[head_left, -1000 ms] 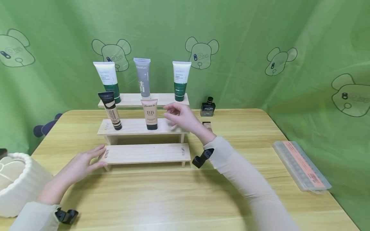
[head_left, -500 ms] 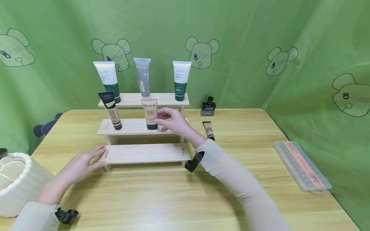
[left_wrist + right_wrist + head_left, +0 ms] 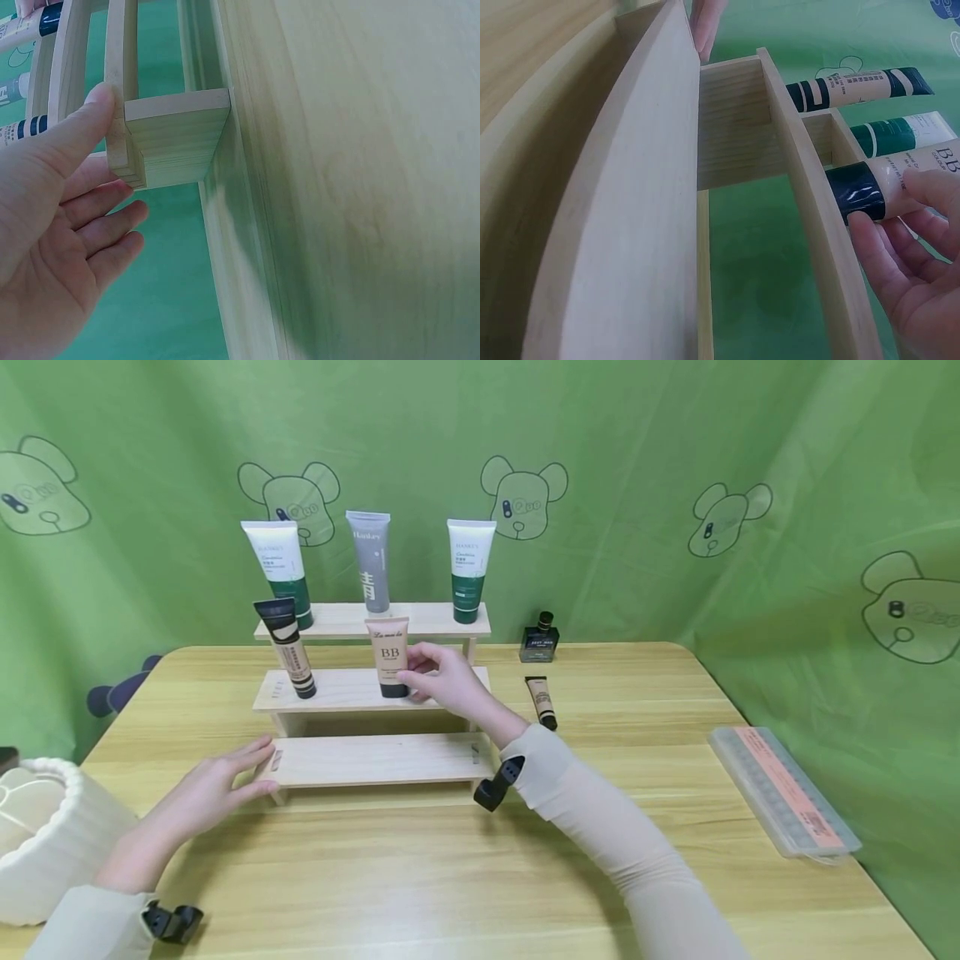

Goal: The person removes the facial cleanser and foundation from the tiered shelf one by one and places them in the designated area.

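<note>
A three-tier wooden display stand [image 3: 375, 760] stands on the table. My right hand [image 3: 453, 683] pinches a beige BB cream tube [image 3: 390, 647], which stands on its black cap on the middle tier. In the right wrist view the thumb lies on the tube's front and the other fingers are beside and behind it. My left hand [image 3: 213, 785] holds the left end of the bottom tier, thumb on its front edge and index finger behind. A black-and-beige tube [image 3: 288, 647] leans at the middle tier's left. Along the top tier are two white-and-green tubes [image 3: 471, 568] and a grey tube [image 3: 371, 560].
Right of the stand are a dark perfume bottle [image 3: 539, 639] and a small beige tube [image 3: 542, 702] lying flat. A clear plastic case [image 3: 783, 789] lies near the table's right edge. A white ribbed lamp shade [image 3: 67, 843] is at the left. Green fabric [image 3: 600, 443] hangs behind.
My right hand has moved left along the middle tier to the BB cream tube and taken hold of it. The small tube on the table has come into full view. My left hand has stayed put.
</note>
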A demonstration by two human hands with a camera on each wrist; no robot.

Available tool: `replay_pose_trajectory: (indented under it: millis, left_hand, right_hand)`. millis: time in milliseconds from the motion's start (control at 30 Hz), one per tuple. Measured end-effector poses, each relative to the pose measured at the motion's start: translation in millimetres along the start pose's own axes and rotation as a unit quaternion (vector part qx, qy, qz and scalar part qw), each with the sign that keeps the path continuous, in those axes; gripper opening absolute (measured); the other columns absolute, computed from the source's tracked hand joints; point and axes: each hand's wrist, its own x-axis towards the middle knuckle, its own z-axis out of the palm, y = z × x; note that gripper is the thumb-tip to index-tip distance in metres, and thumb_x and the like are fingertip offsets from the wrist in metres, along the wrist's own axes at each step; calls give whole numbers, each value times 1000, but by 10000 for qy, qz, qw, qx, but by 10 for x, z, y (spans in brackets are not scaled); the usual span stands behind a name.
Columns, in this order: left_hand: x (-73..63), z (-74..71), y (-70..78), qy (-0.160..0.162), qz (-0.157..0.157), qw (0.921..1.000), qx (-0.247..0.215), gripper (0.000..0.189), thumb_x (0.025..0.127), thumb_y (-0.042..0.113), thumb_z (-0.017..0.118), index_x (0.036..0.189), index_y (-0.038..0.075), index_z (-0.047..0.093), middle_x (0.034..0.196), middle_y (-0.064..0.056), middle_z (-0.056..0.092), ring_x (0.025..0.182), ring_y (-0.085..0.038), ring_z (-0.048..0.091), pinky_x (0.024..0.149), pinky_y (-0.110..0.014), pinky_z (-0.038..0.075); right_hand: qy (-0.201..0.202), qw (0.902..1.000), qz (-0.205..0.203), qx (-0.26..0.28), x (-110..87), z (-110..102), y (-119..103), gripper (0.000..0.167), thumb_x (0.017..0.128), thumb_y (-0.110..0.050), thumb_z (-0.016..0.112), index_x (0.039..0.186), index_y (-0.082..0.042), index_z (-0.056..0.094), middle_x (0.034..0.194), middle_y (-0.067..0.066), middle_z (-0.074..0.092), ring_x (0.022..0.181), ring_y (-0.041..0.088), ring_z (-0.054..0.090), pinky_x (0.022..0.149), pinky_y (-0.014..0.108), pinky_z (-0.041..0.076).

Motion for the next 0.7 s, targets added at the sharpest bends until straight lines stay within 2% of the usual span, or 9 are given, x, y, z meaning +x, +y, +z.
replay_pose_trajectory:
  millis: [333,700]
  left_hand:
    - [-6,3,-2,-1,7,10000,5,62,86,32,64,127,-11,46,135,-27,38,118,-48,38,96,-58,32]
    - [-6,-18,24,-25,-39,10000,-5,62,87,33,63,127,-10,46,136,-26,38,118,-48,38,96,-59,31]
  right_hand:
    - [78,9999,-28,106,-66,-15,-18,31,86,-3,65,115,4,58,100,15,61,90,22,58,66,27,56]
    - [174,9980,351,497,-190,-165,-7,30,86,-3,64,113,7,57,105,19,60,91,25,60,71,33,56]
